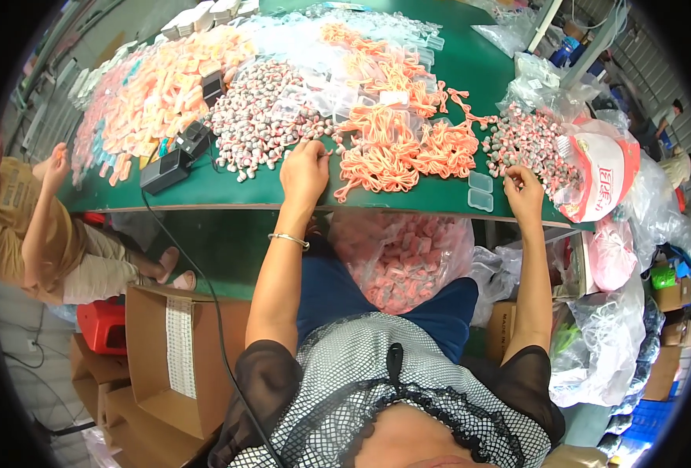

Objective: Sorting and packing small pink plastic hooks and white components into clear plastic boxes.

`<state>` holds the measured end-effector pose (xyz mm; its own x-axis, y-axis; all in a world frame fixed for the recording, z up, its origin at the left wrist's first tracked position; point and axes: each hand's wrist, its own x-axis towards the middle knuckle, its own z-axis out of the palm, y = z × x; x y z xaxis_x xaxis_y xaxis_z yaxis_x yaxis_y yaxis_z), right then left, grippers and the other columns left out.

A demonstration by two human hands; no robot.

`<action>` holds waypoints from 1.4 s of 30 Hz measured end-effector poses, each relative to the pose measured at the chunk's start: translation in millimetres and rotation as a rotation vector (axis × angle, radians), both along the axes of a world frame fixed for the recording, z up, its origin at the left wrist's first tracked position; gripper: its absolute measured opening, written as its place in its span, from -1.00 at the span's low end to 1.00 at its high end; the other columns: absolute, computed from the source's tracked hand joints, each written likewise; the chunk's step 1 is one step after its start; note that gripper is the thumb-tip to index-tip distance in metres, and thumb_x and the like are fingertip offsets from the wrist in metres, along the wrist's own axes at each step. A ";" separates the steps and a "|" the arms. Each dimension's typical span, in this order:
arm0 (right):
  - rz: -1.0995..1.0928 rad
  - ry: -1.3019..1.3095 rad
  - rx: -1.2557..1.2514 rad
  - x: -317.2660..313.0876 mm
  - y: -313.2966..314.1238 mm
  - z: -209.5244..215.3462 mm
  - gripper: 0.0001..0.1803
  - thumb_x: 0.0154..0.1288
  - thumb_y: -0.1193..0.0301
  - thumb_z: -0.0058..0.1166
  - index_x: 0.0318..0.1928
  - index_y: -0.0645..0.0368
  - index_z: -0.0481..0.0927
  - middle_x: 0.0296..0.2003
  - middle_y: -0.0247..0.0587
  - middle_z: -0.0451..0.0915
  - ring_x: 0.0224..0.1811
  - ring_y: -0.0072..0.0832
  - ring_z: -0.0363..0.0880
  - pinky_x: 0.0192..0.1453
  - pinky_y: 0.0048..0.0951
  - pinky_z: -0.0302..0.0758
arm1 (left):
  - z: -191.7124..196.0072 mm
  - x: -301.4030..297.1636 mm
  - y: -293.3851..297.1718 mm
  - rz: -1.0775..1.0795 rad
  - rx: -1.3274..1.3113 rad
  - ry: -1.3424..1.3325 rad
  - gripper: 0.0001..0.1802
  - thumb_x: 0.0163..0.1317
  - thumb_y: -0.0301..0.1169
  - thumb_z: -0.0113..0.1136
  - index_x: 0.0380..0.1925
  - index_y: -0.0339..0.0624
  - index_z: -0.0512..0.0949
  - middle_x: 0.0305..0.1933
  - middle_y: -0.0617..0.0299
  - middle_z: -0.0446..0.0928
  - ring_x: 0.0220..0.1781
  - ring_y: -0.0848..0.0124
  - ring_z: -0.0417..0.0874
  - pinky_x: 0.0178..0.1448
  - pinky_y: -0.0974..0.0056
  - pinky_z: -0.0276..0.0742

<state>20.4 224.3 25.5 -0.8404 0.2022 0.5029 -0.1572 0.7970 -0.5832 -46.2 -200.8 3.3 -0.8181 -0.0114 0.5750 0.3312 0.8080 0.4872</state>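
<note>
My left hand [305,171] rests at the near edge of the green table [228,191], fingers curled on the border of a heap of small pink-and-white wrapped pieces [263,113], next to a tangle of orange cords [396,144]. My right hand [523,191] pinches at the near edge of a second heap of the same small pieces [529,144]. Whether either hand holds a piece is too small to tell. Two small clear lidded boxes [480,191] lie just left of my right hand.
A clear bag of pink packed items [404,261] sits on my lap. A black device with a cable [166,168] lies on the table's left. Another person [41,226] sits at left. An open cardboard box [177,359] stands on the floor. Plastic bags [611,257] crowd the right.
</note>
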 end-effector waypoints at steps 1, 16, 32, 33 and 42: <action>-0.007 -0.001 -0.005 3.2 -1.2 1.1 -0.84 0.13 0.63 0.20 -0.24 0.22 0.62 -0.31 -0.28 0.63 -0.44 -0.59 0.54 -0.28 -0.56 0.52 | 1.1 2.4 -0.9 -0.007 0.034 -0.033 -0.91 0.10 -0.44 0.29 -0.38 -0.14 0.60 -0.33 0.12 0.61 -0.25 0.06 0.65 -0.18 0.05 0.55; 0.129 0.072 -0.101 43.7 -40.4 0.8 -0.79 0.06 0.69 0.15 -0.25 0.24 0.65 -0.31 -0.21 0.65 -0.37 -0.48 0.59 -0.25 -0.50 0.54 | 3.7 49.5 139.9 -0.655 0.664 -0.254 -0.87 0.19 -0.55 0.26 -0.24 -0.27 0.62 -0.31 0.25 0.60 -0.40 0.52 0.55 -0.27 0.39 0.51; 0.142 0.139 0.478 45.8 -40.3 3.9 -0.91 0.14 0.53 0.20 -0.30 0.11 0.65 -0.34 -0.27 0.56 -0.21 -0.27 0.56 -0.01 -0.22 0.39 | -5.0 55.8 236.6 -0.533 0.201 -0.066 -0.88 0.03 -0.44 0.35 -0.42 -0.18 0.62 -0.34 0.09 0.54 -0.22 0.10 0.61 -0.16 0.08 0.53; 0.155 0.137 0.484 45.5 -40.3 4.4 -0.91 0.15 0.52 0.20 -0.30 0.12 0.65 -0.34 -0.26 0.55 -0.22 -0.25 0.56 -0.01 -0.22 0.39 | -4.8 56.3 236.3 -0.531 0.202 -0.068 -0.88 0.03 -0.44 0.35 -0.42 -0.18 0.62 -0.34 0.09 0.54 -0.22 0.10 0.61 -0.16 0.08 0.53; 0.193 0.052 0.256 44.7 -38.1 -2.8 -0.92 0.15 0.54 0.20 -0.32 0.12 0.64 -0.32 -0.25 0.58 -0.18 -0.23 0.57 -0.03 -0.23 0.44 | -5.2 58.6 227.6 -0.520 0.193 -0.048 -0.85 0.05 -0.38 0.35 -0.44 -0.20 0.61 -0.31 0.09 0.52 -0.19 0.10 0.58 -0.13 0.06 0.48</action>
